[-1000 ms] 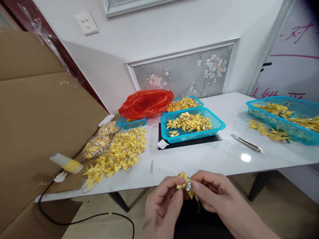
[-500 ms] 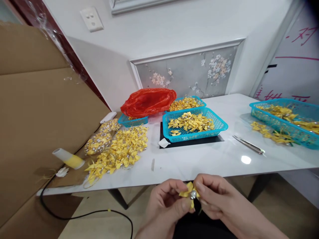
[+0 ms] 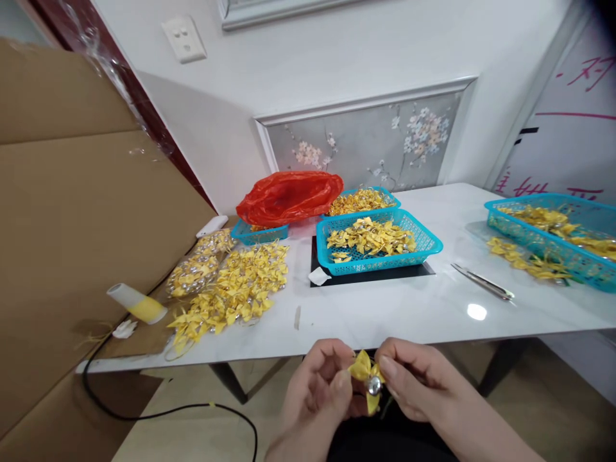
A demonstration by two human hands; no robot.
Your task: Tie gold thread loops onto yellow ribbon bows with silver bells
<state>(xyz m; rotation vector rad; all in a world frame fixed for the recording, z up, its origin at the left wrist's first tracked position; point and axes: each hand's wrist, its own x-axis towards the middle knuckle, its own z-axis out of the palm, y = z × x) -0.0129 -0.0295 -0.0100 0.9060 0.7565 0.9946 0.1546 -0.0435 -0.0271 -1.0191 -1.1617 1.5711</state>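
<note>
A small yellow ribbon flower (image 3: 360,367) with a silver ball bead (image 3: 374,385) at its centre is between my hands, just in front of the table edge. My right hand (image 3: 414,378) pinches its right side between thumb and fingers. On the other side, my left hand (image 3: 320,385) has its fingers curled at the left petals, the thumb tip close against them. Some of the left fingers are hidden behind the flower. A thin dark green strand hangs below it.
Similar yellow flowers lie in a pile (image 3: 240,282) on the left of the white table (image 3: 366,314). A blue basket (image 3: 380,262) of them stands mid-table, another basket (image 3: 553,253) at right. Tweezers (image 3: 484,282), a red plastic bag (image 3: 289,199) and a cardboard box (image 3: 96,212) are around.
My left thumb has drawn back from the lower petal, so more of the flower and its bead shows. The right hand keeps its pinch. The view has shifted slightly.
</note>
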